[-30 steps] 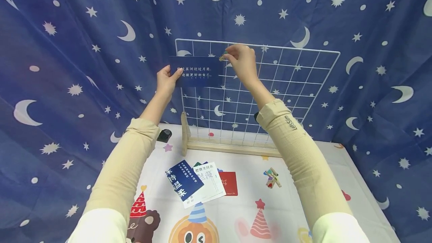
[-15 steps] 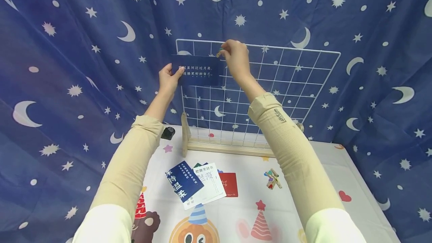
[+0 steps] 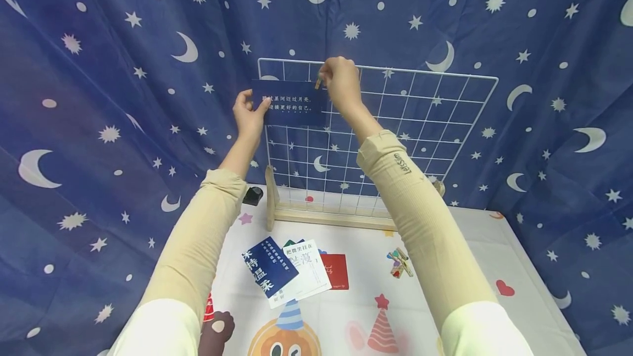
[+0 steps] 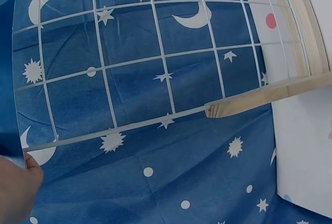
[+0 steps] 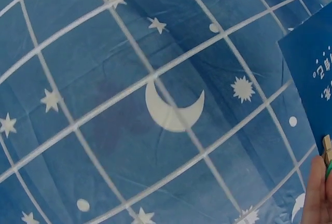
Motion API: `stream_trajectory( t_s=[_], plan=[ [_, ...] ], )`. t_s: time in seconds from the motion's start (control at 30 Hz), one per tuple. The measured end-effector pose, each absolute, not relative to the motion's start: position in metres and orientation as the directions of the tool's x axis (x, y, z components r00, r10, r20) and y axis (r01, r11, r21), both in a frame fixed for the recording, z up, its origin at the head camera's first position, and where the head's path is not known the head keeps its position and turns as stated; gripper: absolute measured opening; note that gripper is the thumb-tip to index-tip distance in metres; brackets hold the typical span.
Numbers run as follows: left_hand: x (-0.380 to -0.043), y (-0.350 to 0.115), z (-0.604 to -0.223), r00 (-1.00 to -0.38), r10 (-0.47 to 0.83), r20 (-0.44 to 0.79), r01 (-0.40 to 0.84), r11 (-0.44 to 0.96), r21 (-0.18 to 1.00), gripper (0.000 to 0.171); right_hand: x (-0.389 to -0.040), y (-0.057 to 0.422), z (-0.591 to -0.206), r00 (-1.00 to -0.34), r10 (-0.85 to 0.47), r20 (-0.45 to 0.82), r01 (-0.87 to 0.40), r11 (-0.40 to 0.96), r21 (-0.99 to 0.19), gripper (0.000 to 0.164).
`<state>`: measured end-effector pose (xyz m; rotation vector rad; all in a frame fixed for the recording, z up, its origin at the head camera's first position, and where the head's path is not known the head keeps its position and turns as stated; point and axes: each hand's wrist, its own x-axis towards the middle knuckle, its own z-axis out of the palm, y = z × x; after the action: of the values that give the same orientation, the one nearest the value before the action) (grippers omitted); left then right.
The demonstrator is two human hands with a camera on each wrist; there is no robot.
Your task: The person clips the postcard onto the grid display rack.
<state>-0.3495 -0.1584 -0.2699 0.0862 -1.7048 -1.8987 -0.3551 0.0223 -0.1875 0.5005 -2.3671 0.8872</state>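
Note:
A dark blue card (image 3: 292, 117) with white lettering lies against the upper left of a white wire grid (image 3: 395, 106). My left hand (image 3: 249, 117) pinches the card's left edge, thumb in front. At the card's upper right corner, my right hand (image 3: 342, 84) pinches a small wooden clothespin (image 3: 318, 83), its tip over the card's top edge. In the right wrist view the clothespin (image 5: 327, 149) overlaps the card's corner, with a bit of green beside it. The left wrist view shows the left hand (image 4: 18, 185) at the card's edge (image 4: 8, 89).
The grid stands on a wooden base (image 3: 341, 218) at the back of the table. On the white patterned cloth lie a blue card (image 3: 270, 265), a white card (image 3: 309, 273), a red card (image 3: 336, 271) and several clothespins (image 3: 399, 262). A black object (image 3: 253, 196) sits left of the base.
My right hand has moved left, bringing the clothespin from beside the card's corner onto its top edge. My left hand and the card have shifted slightly right and up.

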Motion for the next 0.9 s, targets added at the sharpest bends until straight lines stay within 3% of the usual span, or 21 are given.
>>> stream_trajectory(
  t_s=[0.53, 0.9],
  plan=[
    [-0.353, -0.149, -0.273, -0.75, -0.545, 0.376, 0.452, -0.007, 0.892, 0.037, -0.359, 0.018, -0.19, -0.826, -0.146, 0.545, -0.444, 0.765, -0.467, 0.02],
    [-0.356, -0.146, -0.275, -0.717, -0.601, 0.353, 0.403, 0.055, 0.914, 0.04, -0.358, 0.016, -0.188, -0.838, -0.168, 0.519, -0.423, 0.802, -0.422, 0.023]
  ],
)
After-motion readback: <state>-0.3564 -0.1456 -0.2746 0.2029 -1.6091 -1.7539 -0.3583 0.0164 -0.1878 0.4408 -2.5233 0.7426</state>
